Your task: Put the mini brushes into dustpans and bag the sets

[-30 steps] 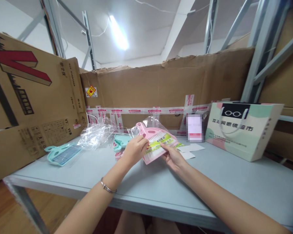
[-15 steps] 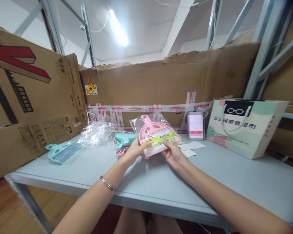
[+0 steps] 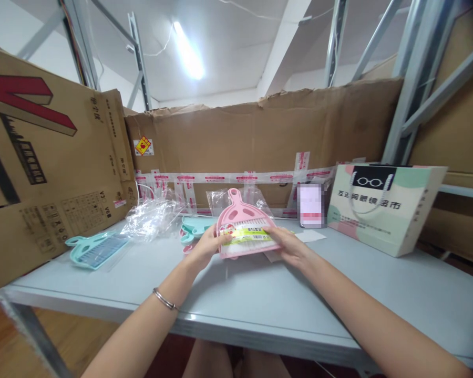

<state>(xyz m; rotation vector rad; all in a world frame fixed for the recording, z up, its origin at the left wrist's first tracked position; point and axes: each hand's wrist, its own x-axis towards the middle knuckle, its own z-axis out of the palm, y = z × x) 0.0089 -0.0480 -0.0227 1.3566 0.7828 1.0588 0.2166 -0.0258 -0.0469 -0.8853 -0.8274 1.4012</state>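
A pink dustpan and brush set (image 3: 244, 214) in a clear plastic bag, with a yellow-green label across its front, is held up over the table with its handle pointing away. My left hand (image 3: 208, 245) grips its left edge, thumb on the front. On the opposite edge, my right hand (image 3: 289, 244) is closed with the thumb over the label's end. Behind my left hand lie teal and pink dustpans (image 3: 195, 227), partly hidden. Farther left, a teal dustpan with a blue-bristled brush (image 3: 100, 249) rests on the table.
Crumpled clear plastic bags (image 3: 152, 214) lie at the back left of the grey table (image 3: 142, 294). White paper (image 3: 313, 236), a phone-like screen (image 3: 311, 205) and a paper shopping bag (image 3: 378, 210) are to the right. Large cardboard boxes (image 3: 220, 136) stand behind and at left.
The pink set has turned from a slant to nearly straight, its label now more level. My right hand has moved up along its right edge. The view has shifted slightly.
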